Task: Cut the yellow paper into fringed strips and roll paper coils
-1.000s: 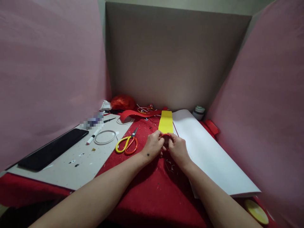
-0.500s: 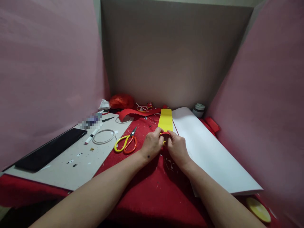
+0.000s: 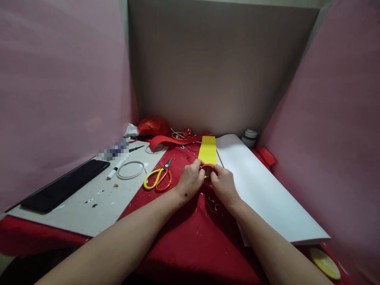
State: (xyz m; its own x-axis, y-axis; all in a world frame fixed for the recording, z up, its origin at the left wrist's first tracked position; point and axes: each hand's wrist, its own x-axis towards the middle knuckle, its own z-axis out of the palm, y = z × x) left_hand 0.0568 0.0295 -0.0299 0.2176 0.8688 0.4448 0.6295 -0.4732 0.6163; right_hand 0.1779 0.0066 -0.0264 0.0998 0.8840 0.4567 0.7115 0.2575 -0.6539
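Between my hands, over the red cloth (image 3: 178,245), is a small curved red piece (image 3: 207,167) with ridges along its edge and some yellow at its lower side. My left hand (image 3: 190,180) pinches its left end, fingers closed. Closed on the right end is my right hand (image 3: 224,183). Just beyond them a yellow strip (image 3: 208,149) lies flat, its near end hidden by the hands. Scissors (image 3: 158,178) with one yellow and one red handle rest left of my left hand, blades slightly apart or closed, I cannot tell.
A grey board (image 3: 89,217) on the left carries a black phone-like slab (image 3: 67,186), a marker (image 3: 115,170) and a coiled cord (image 3: 130,170). White sheets (image 3: 267,198) cover the right side. Behind lie a red strip (image 3: 175,141), a red bag (image 3: 153,126) and a lidded jar (image 3: 249,137).
Both hands stay in nearly the same place, still holding the red piece, which has turned slightly so less yellow shows beneath it. The whole view has shifted a little.
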